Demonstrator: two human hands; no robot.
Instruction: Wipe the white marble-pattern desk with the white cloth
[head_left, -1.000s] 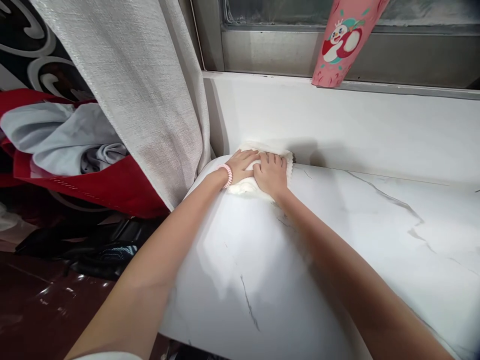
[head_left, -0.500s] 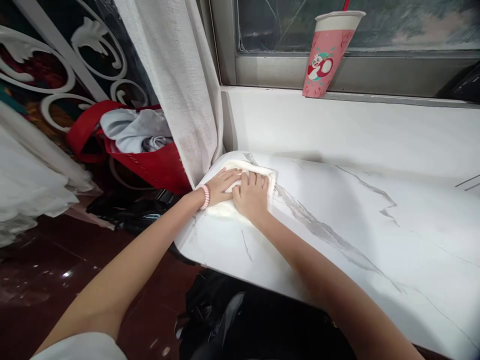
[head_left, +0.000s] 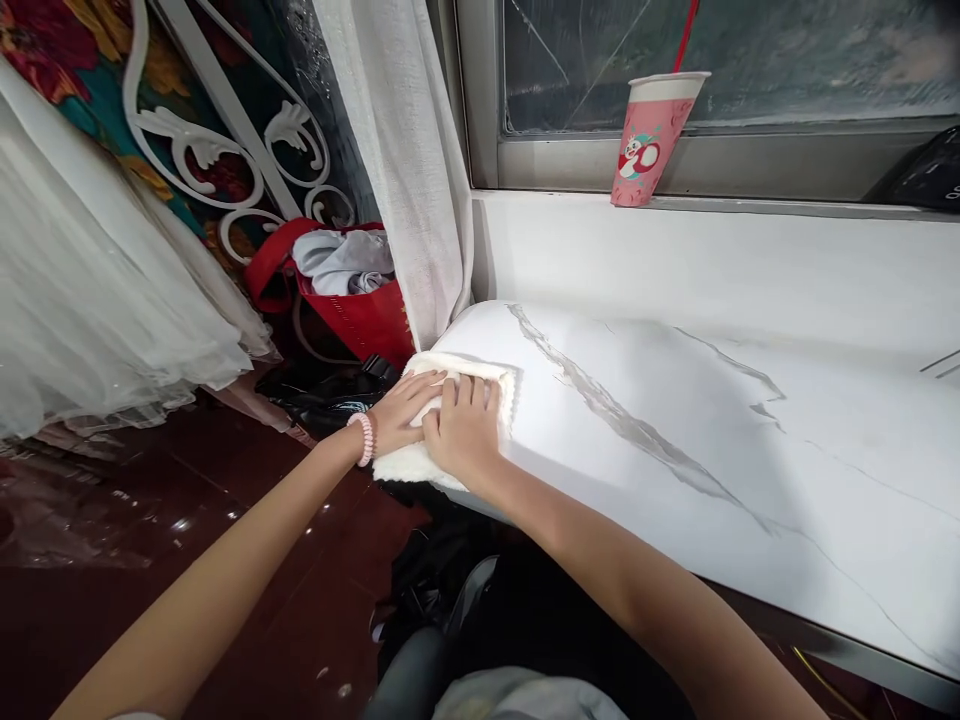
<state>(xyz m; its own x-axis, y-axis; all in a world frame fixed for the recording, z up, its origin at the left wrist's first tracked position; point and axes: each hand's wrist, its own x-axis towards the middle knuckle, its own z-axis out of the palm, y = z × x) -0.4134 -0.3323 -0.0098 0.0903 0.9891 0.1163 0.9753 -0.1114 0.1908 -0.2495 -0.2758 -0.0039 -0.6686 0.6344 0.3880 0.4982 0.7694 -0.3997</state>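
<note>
A cream, fluffy cloth (head_left: 504,400) lies spread over the near left corner of a white marble-patterned tabletop (head_left: 570,470), part of it hanging past the edge. My left hand (head_left: 405,408), with a pink coiled band (head_left: 365,440) at the wrist, rests on the cloth with its fingers stretched out. Beside it, my right hand (head_left: 465,425) presses on the same cloth, palm down, fingers extended and slightly bent. The two hands touch or nearly touch near the thumbs. Some of the cloth is hidden beneath them.
A pink paper cup (head_left: 651,150) with a red straw stands on the window ledge behind the table. To the left are a light curtain (head_left: 412,150), a red bag (head_left: 367,320) with grey fabric, and white tulle (head_left: 112,270). A black object (head_left: 926,175) sits far right on the ledge.
Both hands and the cloth have slid toward me and left, from farther in on the tabletop to its near left corner. The view has also shifted.
</note>
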